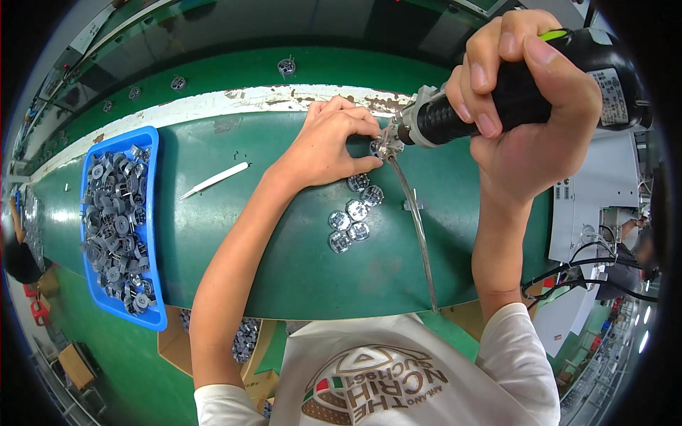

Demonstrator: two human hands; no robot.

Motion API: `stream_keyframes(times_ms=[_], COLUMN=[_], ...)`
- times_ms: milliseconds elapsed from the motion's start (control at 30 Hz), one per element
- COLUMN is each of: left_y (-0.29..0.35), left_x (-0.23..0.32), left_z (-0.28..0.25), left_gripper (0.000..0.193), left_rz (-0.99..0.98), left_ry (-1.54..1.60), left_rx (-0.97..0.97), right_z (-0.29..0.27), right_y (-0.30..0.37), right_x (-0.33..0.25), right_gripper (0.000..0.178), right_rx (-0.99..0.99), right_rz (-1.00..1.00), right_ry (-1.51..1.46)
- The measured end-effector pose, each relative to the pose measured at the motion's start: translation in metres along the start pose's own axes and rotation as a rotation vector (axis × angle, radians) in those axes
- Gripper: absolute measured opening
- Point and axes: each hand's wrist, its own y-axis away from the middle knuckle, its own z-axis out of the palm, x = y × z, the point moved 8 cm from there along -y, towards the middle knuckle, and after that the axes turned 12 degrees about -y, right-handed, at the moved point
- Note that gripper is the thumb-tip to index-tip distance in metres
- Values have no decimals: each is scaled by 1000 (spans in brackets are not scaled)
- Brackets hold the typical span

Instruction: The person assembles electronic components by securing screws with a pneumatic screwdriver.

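My right hand [529, 117] is wrapped round a black electric screwdriver [444, 117], raised over the right side of the green bench. Its metal head with a clear hose [413, 206] points left and down at my left hand. Thumb and fingers of my left hand [330, 145] are closed on a small round component [375, 148] on the bench. The screwdriver's nose meets that component and partly hides it. Just nearer to me, several similar round silver-and-dark components [357, 210] lie in a loose cluster.
Left on the bench stands a blue tray [160, 284] heaped with grey round parts [117, 227]. White tweezers [213, 179] lie beside it near tiny dark bits. Beyond a worn white ledge [249, 98], a green strip carries more components [286, 67]. Below the bench are cardboard boxes [174, 344].
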Motion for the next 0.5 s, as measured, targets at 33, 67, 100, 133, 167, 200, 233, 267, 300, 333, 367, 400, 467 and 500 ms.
stream_keyframes(times_ms=[33,67,100,133,167,200,233,267,300,333,367,400,467,500], left_y=[0,0,0,0,0,1,0,0,-1,-1,-1,0,0,0], left_x=[0,0,0,0,-1,-2,-1,-1,0,-1,-1,-1,-1,-3], left_z=[0,0,1,1,1,2,2,3,3,3,3,3,3,3], left_gripper=[35,35,35,35,35,35,36,36,36,36,36,37,38,40], left_rz=[-2,-2,-3,-5,-7,-13,-16,-15,-12,-10,-9,-2,4,-10], left_ry=[0,0,-4,-10,-10,-6,-1,0,3,4,4,4,4,14], left_rx=[4,4,1,-2,-2,-6,-10,-10,-5,-1,-1,8,18,16], right_z=[0,3,10,15,13,12,7,2,0,1,3,4,6,7], right_y=[0,0,0,-2,-1,-2,-1,0,0,-1,-1,0,1,2], right_x=[0,1,3,4,5,7,10,13,14,13,12,11,9,7], right_gripper=[26,26,26,22,25,25,26,27,27,26,25,24,24,25], right_rx=[18,36,36,137,238,238,283,328,329,286,243,200,112,68], right_rz=[-13,-25,-25,-25,-25,-24,8,39,39,0,-39,-78,-155,-194], right_ry=[40,80,80,88,96,95,114,132,134,139,145,151,163,168])
